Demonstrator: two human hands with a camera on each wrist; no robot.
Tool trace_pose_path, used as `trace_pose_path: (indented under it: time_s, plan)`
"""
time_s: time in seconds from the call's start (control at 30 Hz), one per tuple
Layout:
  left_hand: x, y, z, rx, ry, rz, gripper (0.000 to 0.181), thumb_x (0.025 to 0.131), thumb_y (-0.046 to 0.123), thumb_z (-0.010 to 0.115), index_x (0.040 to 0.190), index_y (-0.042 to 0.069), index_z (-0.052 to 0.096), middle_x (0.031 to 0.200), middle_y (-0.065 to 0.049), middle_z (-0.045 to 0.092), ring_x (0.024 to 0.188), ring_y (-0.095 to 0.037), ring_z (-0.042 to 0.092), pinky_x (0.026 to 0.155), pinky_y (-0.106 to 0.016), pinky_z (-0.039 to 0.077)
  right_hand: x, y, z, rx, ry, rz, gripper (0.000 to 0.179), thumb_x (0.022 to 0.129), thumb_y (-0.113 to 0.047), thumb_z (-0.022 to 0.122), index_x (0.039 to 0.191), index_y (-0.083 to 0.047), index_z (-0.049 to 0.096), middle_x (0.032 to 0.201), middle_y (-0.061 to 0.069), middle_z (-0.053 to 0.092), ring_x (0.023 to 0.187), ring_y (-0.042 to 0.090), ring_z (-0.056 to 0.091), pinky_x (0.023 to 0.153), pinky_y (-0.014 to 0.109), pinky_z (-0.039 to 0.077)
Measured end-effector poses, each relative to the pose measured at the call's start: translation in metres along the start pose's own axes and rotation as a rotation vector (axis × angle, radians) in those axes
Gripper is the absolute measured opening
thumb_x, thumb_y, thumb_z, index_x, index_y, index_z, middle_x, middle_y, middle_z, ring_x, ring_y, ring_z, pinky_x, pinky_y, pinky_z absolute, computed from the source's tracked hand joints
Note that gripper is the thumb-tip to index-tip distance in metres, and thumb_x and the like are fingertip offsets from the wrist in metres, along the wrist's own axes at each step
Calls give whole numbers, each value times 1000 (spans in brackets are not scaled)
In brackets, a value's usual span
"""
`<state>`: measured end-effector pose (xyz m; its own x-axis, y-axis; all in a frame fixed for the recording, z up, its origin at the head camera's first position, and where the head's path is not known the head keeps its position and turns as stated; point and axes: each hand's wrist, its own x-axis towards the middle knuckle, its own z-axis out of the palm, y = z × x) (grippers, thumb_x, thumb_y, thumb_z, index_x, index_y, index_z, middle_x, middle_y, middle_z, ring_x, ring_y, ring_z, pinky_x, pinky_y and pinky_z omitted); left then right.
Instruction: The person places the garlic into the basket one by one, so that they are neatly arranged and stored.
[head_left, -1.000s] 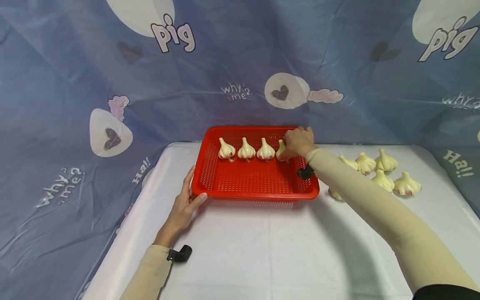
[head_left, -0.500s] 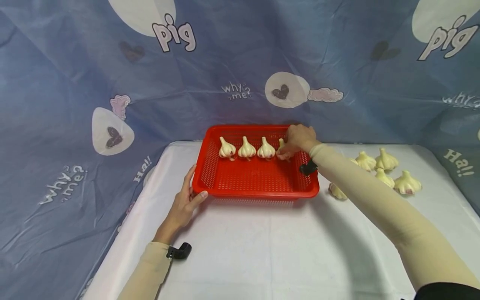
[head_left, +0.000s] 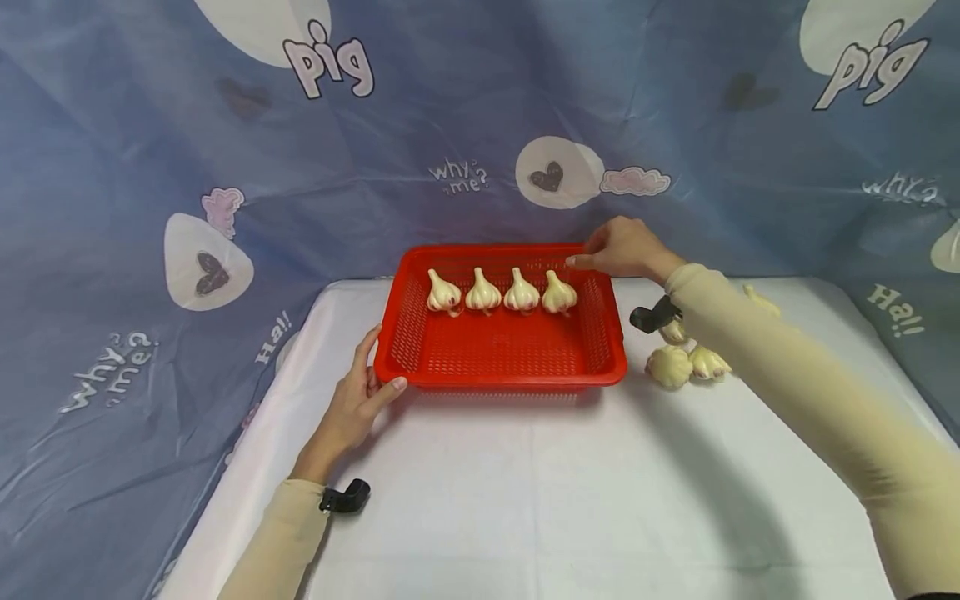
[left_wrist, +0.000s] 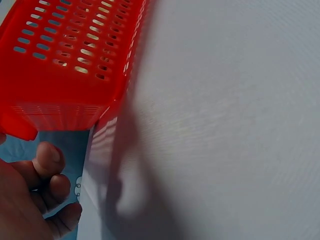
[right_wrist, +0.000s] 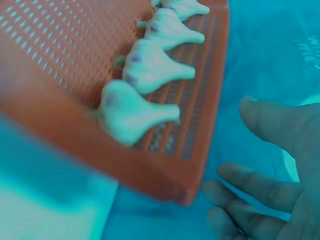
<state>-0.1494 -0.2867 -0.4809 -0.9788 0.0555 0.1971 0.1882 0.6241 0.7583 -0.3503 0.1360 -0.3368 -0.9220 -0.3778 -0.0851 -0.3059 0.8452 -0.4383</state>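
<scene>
A red plastic basket (head_left: 502, 377) holds a row of several garlic bulbs along its far side, stems pointing away. The rightmost garlic bulb (head_left: 559, 293) lies closest to my right hand (head_left: 626, 248), which hovers over the back right corner with thumb and fingers apart and nothing between them. In the right wrist view that hand (right_wrist: 270, 185) stands clear of the basket wall (right_wrist: 140, 172). My left hand (head_left: 352, 407) holds the front left corner of the basket, thumb at the front rim. Several of its fingers (left_wrist: 52, 187) curl below the corner in the left wrist view.
More garlic bulbs (head_left: 670, 367) lie on the white tablecloth (head_left: 480, 492) right of the basket, some hidden behind my right forearm (head_left: 795, 375). A blue printed curtain (head_left: 420, 117) hangs right behind the basket.
My right hand has let go of the rightmost garlic bulb and lifted up and to the right. That bulb now rests in the row. My left hand stays at the basket corner.
</scene>
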Motion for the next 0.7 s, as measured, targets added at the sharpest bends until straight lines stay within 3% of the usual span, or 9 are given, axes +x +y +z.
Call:
trace_pose_path:
  time_s: [0.07,0.2,0.27,0.33,0.43,0.7]
  plan:
    - [1,2,-2,6,-4,10,88,98,31,71,169,32,20,69,-2,46,60,-10,42,55,-29,36,-8,6,-9,-10,16,-14,48,95,-47,74,113,-3,82,112,15,80,106,34,71,92,50,55]
    - [2,8,-4,21,-32,20,90,100,32,70,170,29,15,71,-3,52,64,-14,48,62,-31,40,-29,21,-22,-32,38,-40,45,95,-48,75,107,-6,84,104,12,82,94,30,73,77,39,55]
    - [2,10,-4,28,-42,24,91,100,33,69,171,27,12,88,-10,67,79,-19,60,75,-37,49,-40,32,-26,-31,36,-40,46,94,-49,76,106,-6,84,99,10,82,88,26,72,69,34,52]
    - [3,12,-4,31,-52,27,92,101,33,68,171,25,9,116,-18,72,102,-27,67,94,-48,52,-51,43,-27,-32,31,-31,46,94,-49,77,106,-5,83,96,10,82,85,24,72,68,33,51]
    - [3,15,-3,17,-59,33,96,100,33,70,171,21,6,154,-22,54,135,-36,58,115,-62,40,-70,63,-26,-31,19,-25,45,94,-48,78,107,-4,82,96,10,82,85,24,72,69,35,52]
    - [6,27,-2,27,-66,-17,113,96,41,75,172,15,-4,164,-25,38,151,-42,42,124,-66,29,-119,110,-5,6,-22,-60,38,94,-35,81,115,-4,80,108,10,82,89,21,75,76,36,56]
